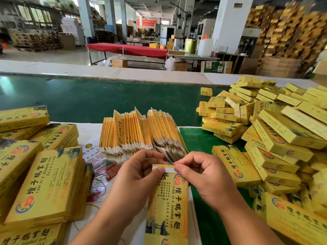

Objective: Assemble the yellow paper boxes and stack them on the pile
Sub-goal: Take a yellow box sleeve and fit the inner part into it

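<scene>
Head view, looking down on a green-topped desk point(106, 99) in a big warehouse. Along the desk's left edge I see flat bundles of yellow packs point(44, 184) lying in overlapping layers. At the near middle, my left hand point(136, 175) pinches the top left corner of one yellow paper box point(168, 206), fingers curled around its white end flap. Just beside it, my right hand point(201, 175) pinches the same flap from the right, thumb and forefinger closed on the paper. The box lies lengthwise toward me, printed face up; I judge it not yet squared up.

The risk, as I read it: with both hands pulling on one thin flap, an uneven pull could tear or crease it, or fold it askew so it will not tuck.

Right behind my hands stands a fanned row of unfolded blanks point(141, 131), on edge, near enough that a careless lift could topple them. Toward the desk's right edge rises the pile point(276, 131) of finished boxes, loose and sloping; a box dropped carelessly there could slide off.
</scene>
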{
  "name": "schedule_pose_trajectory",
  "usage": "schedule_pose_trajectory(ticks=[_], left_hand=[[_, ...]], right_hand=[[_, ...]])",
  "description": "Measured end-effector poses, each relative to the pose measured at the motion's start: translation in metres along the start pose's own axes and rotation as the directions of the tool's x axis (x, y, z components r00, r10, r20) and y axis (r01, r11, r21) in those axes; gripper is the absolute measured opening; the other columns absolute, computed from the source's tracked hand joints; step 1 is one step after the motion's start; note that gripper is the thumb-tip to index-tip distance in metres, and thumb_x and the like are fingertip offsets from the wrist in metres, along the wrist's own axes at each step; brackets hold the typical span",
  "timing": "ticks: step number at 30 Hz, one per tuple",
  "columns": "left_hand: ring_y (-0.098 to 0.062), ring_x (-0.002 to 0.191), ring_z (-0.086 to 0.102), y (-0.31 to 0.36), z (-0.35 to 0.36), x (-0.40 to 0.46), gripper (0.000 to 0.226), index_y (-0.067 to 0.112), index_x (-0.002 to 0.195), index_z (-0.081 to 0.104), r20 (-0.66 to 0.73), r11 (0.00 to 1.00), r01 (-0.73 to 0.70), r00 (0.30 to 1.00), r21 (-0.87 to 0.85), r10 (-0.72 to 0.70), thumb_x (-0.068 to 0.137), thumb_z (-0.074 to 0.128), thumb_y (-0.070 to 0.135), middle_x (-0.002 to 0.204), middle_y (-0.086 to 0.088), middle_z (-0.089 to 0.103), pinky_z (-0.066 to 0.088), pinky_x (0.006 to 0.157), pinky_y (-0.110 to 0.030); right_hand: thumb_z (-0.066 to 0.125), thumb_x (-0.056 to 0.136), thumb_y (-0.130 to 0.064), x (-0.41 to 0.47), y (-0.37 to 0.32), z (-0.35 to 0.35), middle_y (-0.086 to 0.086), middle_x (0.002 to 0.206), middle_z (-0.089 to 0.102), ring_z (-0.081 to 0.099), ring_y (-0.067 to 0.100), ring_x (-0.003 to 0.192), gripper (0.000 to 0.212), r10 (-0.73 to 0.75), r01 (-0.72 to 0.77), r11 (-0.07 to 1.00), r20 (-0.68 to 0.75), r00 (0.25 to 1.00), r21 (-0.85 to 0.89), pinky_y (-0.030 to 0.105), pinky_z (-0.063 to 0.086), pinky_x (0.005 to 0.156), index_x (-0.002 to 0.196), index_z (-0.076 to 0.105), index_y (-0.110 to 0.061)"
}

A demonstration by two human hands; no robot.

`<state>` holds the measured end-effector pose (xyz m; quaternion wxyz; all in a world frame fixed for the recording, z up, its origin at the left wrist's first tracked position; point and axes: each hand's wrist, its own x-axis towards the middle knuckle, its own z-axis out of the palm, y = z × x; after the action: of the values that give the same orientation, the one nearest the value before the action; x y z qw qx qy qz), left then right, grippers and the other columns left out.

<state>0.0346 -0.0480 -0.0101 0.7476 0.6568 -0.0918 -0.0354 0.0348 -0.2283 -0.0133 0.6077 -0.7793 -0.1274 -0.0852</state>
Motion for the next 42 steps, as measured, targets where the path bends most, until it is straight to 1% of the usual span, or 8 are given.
schedule_pose_trajectory(ticks=[3, 8, 13, 17, 23, 30, 37, 42], left_hand=[[-0.006, 0.083, 0.07, -0.004, 0.004, -0.003, 0.027, 0.029, 0.107, 0.059, -0.136, 0.948, -0.087, 0.982, 0.305, 0.134, 0.085, 0.069, 0.02, 0.095, 0.012, 0.071, 0.059, 0.067, -0.023], [0.009, 0.093, 0.046, -0.015, 0.018, -0.013, 0.091, 0.048, 0.127, 0.023, -0.043, 0.617, -0.111, 0.973, 0.779, 0.229, 0.05, 0.059, 0.082, 0.104, 0.034, 0.044, 0.04, 0.074, -0.007], [0.0, 0.094, 0.05, -0.019, 0.014, -0.009, 0.085, 0.041, 0.125, 0.03, -0.036, 0.502, -0.141, 0.945, 0.853, 0.325, 0.049, 0.056, 0.069, 0.102, 0.027, 0.041, 0.034, 0.071, -0.012], [0.002, 0.083, 0.047, -0.014, 0.014, -0.01, 0.077, 0.045, 0.118, 0.031, 0.002, 0.493, -0.198, 0.929, 0.847, 0.37, 0.049, 0.063, 0.063, 0.096, 0.033, 0.043, 0.036, 0.064, -0.006], [0.001, 0.081, 0.047, -0.007, 0.013, -0.013, 0.079, 0.036, 0.12, 0.039, 0.01, 0.447, -0.192, 0.925, 0.874, 0.379, 0.05, 0.067, 0.058, 0.096, 0.027, 0.046, 0.031, 0.063, -0.003], [-0.012, 0.099, 0.056, -0.009, 0.013, -0.012, 0.088, 0.025, 0.132, 0.042, 0.03, 0.325, -0.13, 0.955, 0.937, 0.295, 0.054, 0.068, 0.058, 0.11, 0.013, 0.054, 0.038, 0.08, -0.019], [-0.015, 0.101, 0.059, -0.007, 0.012, -0.014, 0.088, 0.017, 0.136, 0.041, -0.002, 0.357, -0.117, 0.949, 0.927, 0.315, 0.061, 0.059, 0.059, 0.113, 0.006, 0.058, 0.039, 0.079, -0.019], [-0.017, 0.107, 0.06, -0.005, 0.01, -0.015, 0.084, 0.014, 0.139, 0.041, 0.008, 0.361, -0.128, 0.949, 0.924, 0.316, 0.067, 0.068, 0.049, 0.119, 0.004, 0.06, 0.037, 0.081, -0.019]], right_hand=[[0.073, 0.088, -0.017, -0.003, -0.002, 0.008, -0.003, 0.068, 0.071, 0.066, 0.018, 0.061, 0.013, -0.132, 0.107, 0.985, -0.191, 0.973, -0.135, 0.036, 0.056, 0.056, 0.077, 0.074, -0.023], [0.07, 0.082, -0.034, -0.009, -0.009, 0.019, -0.009, 0.065, 0.069, 0.065, 0.008, 0.058, 0.011, -0.228, 0.18, 0.97, -0.345, 0.911, -0.165, 0.018, 0.051, 0.051, 0.079, 0.073, -0.024], [0.078, 0.08, -0.032, -0.005, -0.006, 0.017, -0.007, 0.062, 0.07, 0.066, 0.007, 0.056, 0.017, -0.161, 0.132, 0.982, -0.226, 0.961, -0.136, 0.018, 0.05, 0.052, 0.071, 0.069, -0.02], [0.072, 0.086, -0.041, -0.005, -0.005, 0.012, 0.005, 0.06, 0.066, 0.063, 0.021, 0.054, 0.026, -0.134, 0.114, 0.99, -0.273, 0.953, -0.088, 0.043, 0.056, 0.05, 0.07, 0.066, -0.021], [0.07, 0.084, -0.036, -0.006, -0.009, 0.011, 0.004, 0.059, 0.066, 0.063, 0.022, 0.053, 0.022, -0.11, 0.09, 0.993, -0.283, 0.953, -0.081, 0.038, 0.057, 0.046, 0.069, 0.068, -0.02], [0.071, 0.089, -0.027, -0.006, -0.014, 0.007, -0.006, 0.05, 0.057, 0.049, 0.009, 0.044, 0.024, -0.342, 0.238, 0.849, -0.149, 0.928, -0.471, 0.023, 0.036, 0.039, 0.067, 0.069, -0.018], [0.054, 0.096, -0.029, -0.01, -0.022, 0.009, 0.003, 0.066, 0.066, 0.061, 0.019, 0.059, 0.035, -0.495, 0.398, 0.693, 0.004, 0.869, -0.601, 0.038, 0.048, 0.049, 0.074, 0.072, -0.008], [0.071, 0.083, -0.03, -0.011, -0.021, 0.018, -0.005, 0.089, 0.075, 0.068, 0.005, 0.075, 0.028, -0.475, 0.343, 0.725, -0.072, 0.877, -0.597, 0.024, 0.056, 0.065, 0.105, 0.077, -0.014]])
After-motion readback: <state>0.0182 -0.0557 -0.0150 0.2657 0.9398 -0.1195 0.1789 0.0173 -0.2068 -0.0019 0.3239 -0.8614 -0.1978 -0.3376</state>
